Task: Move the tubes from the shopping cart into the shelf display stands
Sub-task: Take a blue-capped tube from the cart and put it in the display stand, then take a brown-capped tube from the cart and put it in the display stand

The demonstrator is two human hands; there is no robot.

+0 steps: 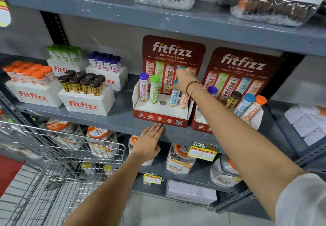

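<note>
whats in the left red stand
Purple, green, blue and orange tubes, one empty hole. The right hand covers the blue and orange caps.

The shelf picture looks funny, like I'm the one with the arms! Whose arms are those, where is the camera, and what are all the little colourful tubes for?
The camera sits on a person's head, looking forward and down, so you see their two arms as if they were yours. No machine here, just bare hands.

The right hand reaches up to a red display stand on the grey shelf. It is on the top of a blue-capped tube that stands in one of the stand's holes. Beside it stand a purple-capped tube, a green-capped tube and an orange tube. One hole in the middle is empty.

The left hand lies flat against the shelf's front edge, holding nothing.

At the lower left is a wire shopping cart.
</note>
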